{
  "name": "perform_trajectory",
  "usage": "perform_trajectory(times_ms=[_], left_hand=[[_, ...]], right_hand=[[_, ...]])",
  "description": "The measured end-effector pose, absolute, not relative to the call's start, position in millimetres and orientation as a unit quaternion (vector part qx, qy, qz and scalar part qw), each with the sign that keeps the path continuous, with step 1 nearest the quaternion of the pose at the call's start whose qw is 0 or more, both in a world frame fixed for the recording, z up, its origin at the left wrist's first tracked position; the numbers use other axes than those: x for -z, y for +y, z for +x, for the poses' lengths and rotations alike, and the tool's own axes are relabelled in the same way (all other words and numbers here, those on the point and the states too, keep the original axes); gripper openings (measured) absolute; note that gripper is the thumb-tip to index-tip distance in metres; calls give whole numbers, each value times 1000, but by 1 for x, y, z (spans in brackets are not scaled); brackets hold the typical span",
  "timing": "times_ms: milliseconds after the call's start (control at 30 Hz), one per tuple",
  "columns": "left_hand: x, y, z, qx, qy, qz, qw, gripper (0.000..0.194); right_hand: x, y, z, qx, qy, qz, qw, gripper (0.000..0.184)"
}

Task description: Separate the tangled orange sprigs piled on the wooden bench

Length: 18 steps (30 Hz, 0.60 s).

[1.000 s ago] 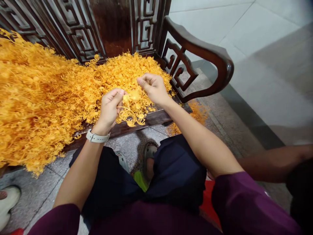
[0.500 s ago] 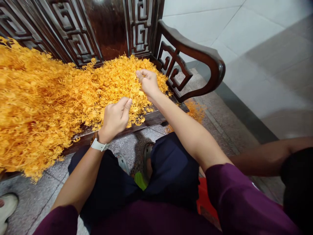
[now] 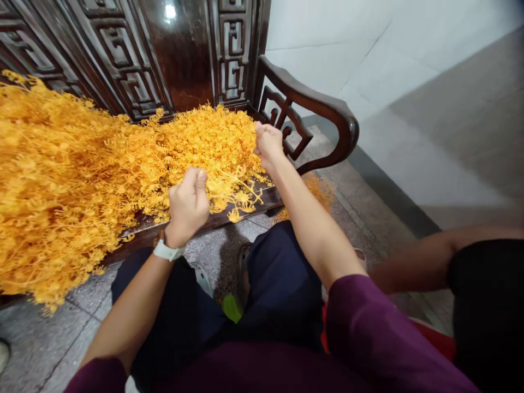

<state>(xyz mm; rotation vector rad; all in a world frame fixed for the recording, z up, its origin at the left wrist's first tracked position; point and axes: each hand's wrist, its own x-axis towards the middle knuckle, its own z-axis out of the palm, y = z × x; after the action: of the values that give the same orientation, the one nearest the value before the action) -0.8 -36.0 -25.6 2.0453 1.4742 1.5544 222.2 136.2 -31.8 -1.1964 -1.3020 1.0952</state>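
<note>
My left hand, with a pale watch at its wrist, is closed with the thumb pressed on top. From it a yellow-orange flower sprig reaches out to the right, over the bench's front edge. My right hand is closed near the bench's right end, fingertips curled toward the flowers; anything between them is hidden. Behind and left of both hands lies a large heap of yellow-orange artificial-looking flower sprays.
The heap covers most of a dark carved wooden bench with a curved armrest at right. Orange sprays lie on the floor under it. A green leaf-like piece shows between my knees. Another person's leg is at right.
My hands have moved apart, the right one up and to the right, the left slightly left. The sprig now sticks out from my left hand. The view has shifted slightly.
</note>
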Motion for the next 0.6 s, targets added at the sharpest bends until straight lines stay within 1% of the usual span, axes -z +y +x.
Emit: perform_trajectory(times_ms=[100, 167, 233, 300, 367, 400, 467, 533, 600], left_hand=[[31, -11, -16, -573, 478, 645, 168, 37], [36, 1, -23, -608, 467, 601, 226, 40], [40, 6, -26, -625, 461, 563, 283, 41], [43, 6, -25, -626, 457, 541, 327, 41], [43, 4, -21, -625, 454, 527, 353, 42], [42, 3, -19, -627, 454, 520, 361, 42], [40, 3, -18, -637, 459, 498, 367, 42], [38, 5, -19, -649, 466, 471, 373, 40], [38, 9, -22, -652, 473, 452, 384, 39]], right_hand=[[17, 108, 210, -528, -566, -439, 455, 47], [12, 102, 201, -554, -607, -384, 420, 48], [16, 107, 195, -531, -609, -394, 437, 52], [27, 118, 192, -469, -608, -456, 450, 54], [38, 127, 193, -404, -617, -517, 434, 55], [41, 128, 194, -394, -620, -531, 423, 55], [39, 121, 196, -446, -621, -508, 396, 54], [29, 105, 197, -551, -619, -434, 355, 56], [17, 88, 194, -622, -630, -352, 305, 56]])
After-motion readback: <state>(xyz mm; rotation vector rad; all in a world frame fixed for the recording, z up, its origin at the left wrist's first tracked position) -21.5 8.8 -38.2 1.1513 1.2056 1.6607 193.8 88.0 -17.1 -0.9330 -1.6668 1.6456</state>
